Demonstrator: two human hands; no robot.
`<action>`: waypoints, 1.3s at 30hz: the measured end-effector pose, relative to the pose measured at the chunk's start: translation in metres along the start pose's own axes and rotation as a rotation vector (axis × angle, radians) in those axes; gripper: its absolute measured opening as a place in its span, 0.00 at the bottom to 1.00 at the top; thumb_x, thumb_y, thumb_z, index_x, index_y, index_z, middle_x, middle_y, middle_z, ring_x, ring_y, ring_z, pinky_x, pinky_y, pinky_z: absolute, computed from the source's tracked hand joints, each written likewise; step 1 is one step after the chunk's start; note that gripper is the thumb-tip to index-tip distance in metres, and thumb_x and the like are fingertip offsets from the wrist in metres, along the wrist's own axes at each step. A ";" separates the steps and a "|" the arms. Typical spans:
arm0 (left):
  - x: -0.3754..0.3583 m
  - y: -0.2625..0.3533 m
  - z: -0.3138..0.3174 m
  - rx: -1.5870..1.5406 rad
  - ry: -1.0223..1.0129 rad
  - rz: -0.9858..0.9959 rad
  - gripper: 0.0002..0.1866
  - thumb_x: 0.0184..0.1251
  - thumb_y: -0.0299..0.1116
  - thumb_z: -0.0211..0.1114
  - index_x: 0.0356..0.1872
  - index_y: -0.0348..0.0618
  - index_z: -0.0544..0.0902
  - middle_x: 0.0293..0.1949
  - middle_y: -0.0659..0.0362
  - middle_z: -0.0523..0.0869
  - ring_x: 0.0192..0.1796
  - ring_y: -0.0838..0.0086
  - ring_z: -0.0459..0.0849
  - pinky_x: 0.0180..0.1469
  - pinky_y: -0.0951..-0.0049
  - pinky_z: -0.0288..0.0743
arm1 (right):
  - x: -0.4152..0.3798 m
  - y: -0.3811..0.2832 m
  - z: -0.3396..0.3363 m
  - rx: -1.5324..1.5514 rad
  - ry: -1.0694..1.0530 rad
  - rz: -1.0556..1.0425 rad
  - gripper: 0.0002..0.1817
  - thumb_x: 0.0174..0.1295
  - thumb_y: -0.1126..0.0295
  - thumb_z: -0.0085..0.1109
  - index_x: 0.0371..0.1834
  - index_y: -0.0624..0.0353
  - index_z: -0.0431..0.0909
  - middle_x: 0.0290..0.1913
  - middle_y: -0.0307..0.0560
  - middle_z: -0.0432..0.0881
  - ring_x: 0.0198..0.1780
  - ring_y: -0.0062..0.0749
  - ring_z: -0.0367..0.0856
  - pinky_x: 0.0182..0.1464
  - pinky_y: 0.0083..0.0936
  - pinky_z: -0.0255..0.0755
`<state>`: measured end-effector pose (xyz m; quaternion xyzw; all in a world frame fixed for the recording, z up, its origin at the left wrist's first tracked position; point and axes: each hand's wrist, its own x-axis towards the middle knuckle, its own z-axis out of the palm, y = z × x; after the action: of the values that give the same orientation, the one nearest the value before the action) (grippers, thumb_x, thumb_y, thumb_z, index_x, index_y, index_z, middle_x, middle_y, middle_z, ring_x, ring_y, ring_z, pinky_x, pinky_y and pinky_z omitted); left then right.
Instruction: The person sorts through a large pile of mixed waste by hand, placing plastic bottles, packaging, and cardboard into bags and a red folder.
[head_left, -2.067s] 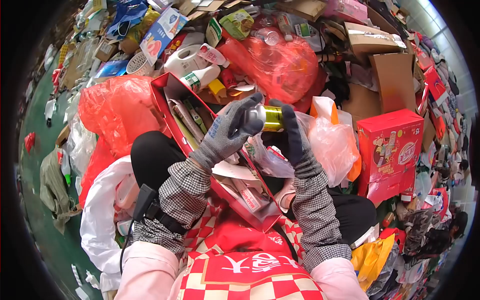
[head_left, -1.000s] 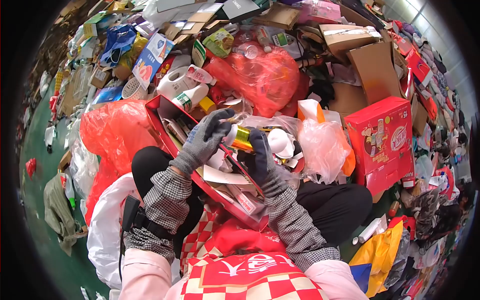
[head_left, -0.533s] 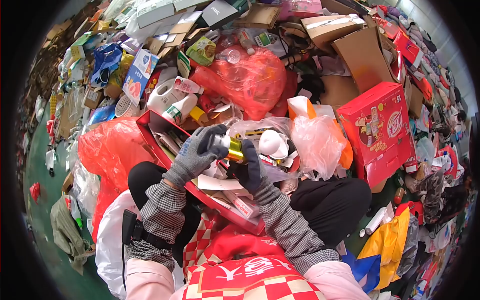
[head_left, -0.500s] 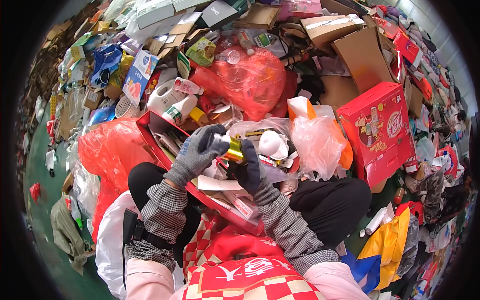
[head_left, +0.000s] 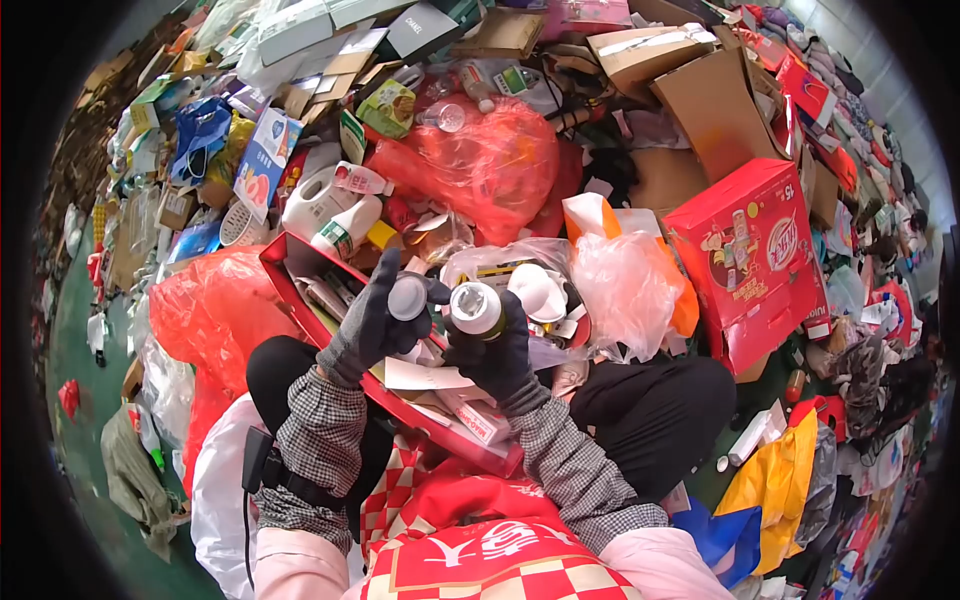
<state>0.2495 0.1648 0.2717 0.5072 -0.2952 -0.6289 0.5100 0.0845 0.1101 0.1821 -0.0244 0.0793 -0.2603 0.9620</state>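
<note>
In my gloved left hand [head_left: 375, 318] I grip a round pale cap [head_left: 407, 297], its flat face turned up toward me. My gloved right hand [head_left: 492, 350] is wrapped round a small gold can-like container [head_left: 477, 309], whose white top faces the camera. Cap and container are apart, side by side above a red box [head_left: 470, 447] lying across my lap. Papers and small cartons, among them a white and red carton [head_left: 478, 415], fill that box. Just beyond my right hand, a white rounded item [head_left: 537, 291] rests in a plastic-lined container.
A large red carton [head_left: 742, 262] stands at the right, beside a pink plastic bag [head_left: 625, 285]. Translucent red bags [head_left: 480, 160] and white bottles [head_left: 322, 200] lie ahead. Cardboard boxes [head_left: 715, 110] are heaped at the back. A yellow bag [head_left: 770, 480] lies lower right.
The cap has come off the gold container: my left hand has moved slightly left with it. My right hand has tilted the container so its white top faces the camera.
</note>
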 end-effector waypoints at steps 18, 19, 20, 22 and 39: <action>-0.022 -0.027 -0.044 0.075 0.168 0.361 0.22 0.71 0.46 0.45 0.55 0.42 0.70 0.43 0.54 0.81 0.34 0.74 0.83 0.31 0.83 0.76 | -0.042 -0.084 -0.007 -0.054 0.017 -0.319 0.32 0.57 0.51 0.53 0.56 0.66 0.65 0.46 0.56 0.74 0.35 0.32 0.70 0.41 0.31 0.70; -0.021 -0.030 -0.051 -0.034 0.116 0.320 0.22 0.70 0.47 0.46 0.54 0.42 0.70 0.42 0.55 0.81 0.34 0.75 0.83 0.32 0.83 0.75 | -0.048 -0.088 -0.006 -0.047 0.018 -0.330 0.31 0.57 0.52 0.52 0.56 0.67 0.65 0.45 0.55 0.74 0.34 0.33 0.70 0.41 0.31 0.70; -0.021 -0.033 -0.061 -0.144 0.066 0.278 0.22 0.70 0.48 0.47 0.53 0.42 0.71 0.42 0.55 0.80 0.34 0.75 0.82 0.32 0.83 0.75 | -0.053 -0.093 -0.009 -0.027 0.001 -0.313 0.31 0.57 0.51 0.53 0.56 0.65 0.65 0.45 0.55 0.75 0.36 0.37 0.73 0.42 0.33 0.71; -0.022 -0.036 -0.069 -0.286 0.029 0.221 0.23 0.68 0.51 0.51 0.49 0.41 0.72 0.40 0.58 0.80 0.34 0.77 0.81 0.33 0.82 0.75 | -0.059 -0.100 -0.020 -0.024 -0.019 -0.309 0.31 0.57 0.51 0.54 0.56 0.63 0.66 0.44 0.54 0.76 0.37 0.41 0.75 0.42 0.34 0.71; -0.157 -0.056 -0.279 1.098 1.456 -0.364 0.57 0.43 0.54 0.70 0.71 0.60 0.41 0.70 0.40 0.39 0.49 0.49 0.80 0.43 0.60 0.77 | 0.042 -0.008 0.070 -0.352 0.028 -0.036 0.25 0.59 0.52 0.50 0.51 0.60 0.66 0.40 0.46 0.72 0.27 0.23 0.59 0.29 0.22 0.56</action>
<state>0.4870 0.3706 0.1878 0.9856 -0.0747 0.0017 0.1515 0.1278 0.0828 0.2457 -0.1904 0.1367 -0.2599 0.9368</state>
